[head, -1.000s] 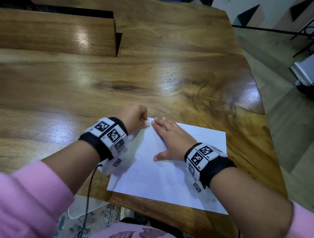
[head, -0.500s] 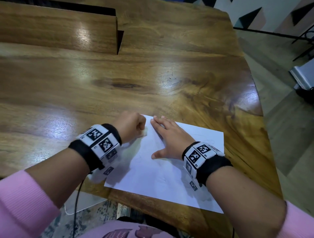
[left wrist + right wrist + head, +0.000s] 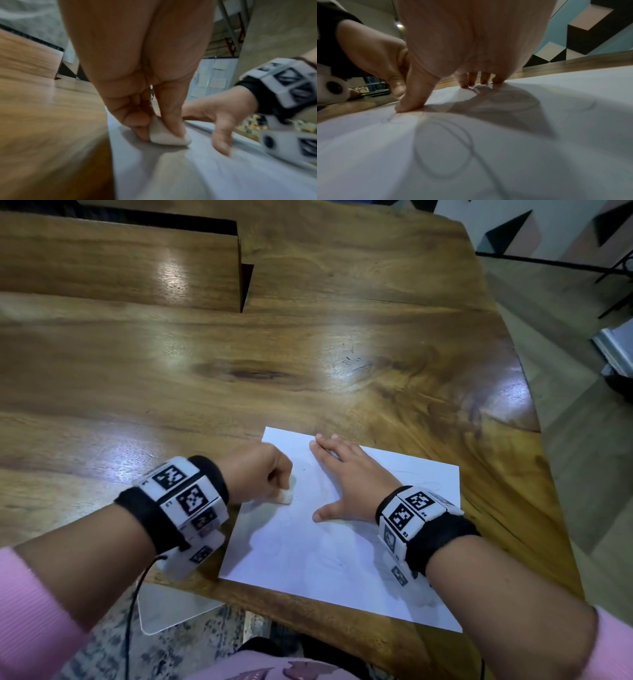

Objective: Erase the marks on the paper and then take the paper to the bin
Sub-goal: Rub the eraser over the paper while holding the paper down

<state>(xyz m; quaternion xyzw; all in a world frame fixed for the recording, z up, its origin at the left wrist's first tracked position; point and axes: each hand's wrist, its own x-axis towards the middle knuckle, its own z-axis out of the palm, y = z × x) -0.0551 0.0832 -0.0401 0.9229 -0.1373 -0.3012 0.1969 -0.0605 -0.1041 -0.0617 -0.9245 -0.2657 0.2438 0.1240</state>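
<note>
Erasing step, mid-way by the look of it. Paper (image 3: 342,542) flat on the tabletop (image 3: 308,354), close to the near edge, turned a little askew. Left hand (image 3: 255,474) curled into a loose fist at the sheet's far left part, thumb and fingers pinching a small pale eraser (image 3: 167,134), its lower face pressed to the sheet. Right hand (image 3: 346,477) spread flat on the paper just beside, fingers straight, thumb splayed toward the body, holding nothing, only pinning the sheet down. Faint pencil loops (image 3: 443,146) plain in the right wrist view, running under and nearer than the flat palm; further faint lines (image 3: 428,482) by the right wrist in the head view. So, by judgement: marks far from gone, erasing the step in hand, carrying to the bin not yet begun. Bin not seen in any view.

Next move, as a guess: short back-and-forth strokes with the eraser over the nearest lines, steady downward pressure from the flat hand to keep the sheet from creeping or buckling. Then a shift of the pinning hand off the big loops, since those lie beneath it and cannot be reached otherwise. Light touch advisable near the paper's edge, where a stroke off the sheet could crease or fold a corner. Rubbings likely to need brushing away before lifting.
</note>
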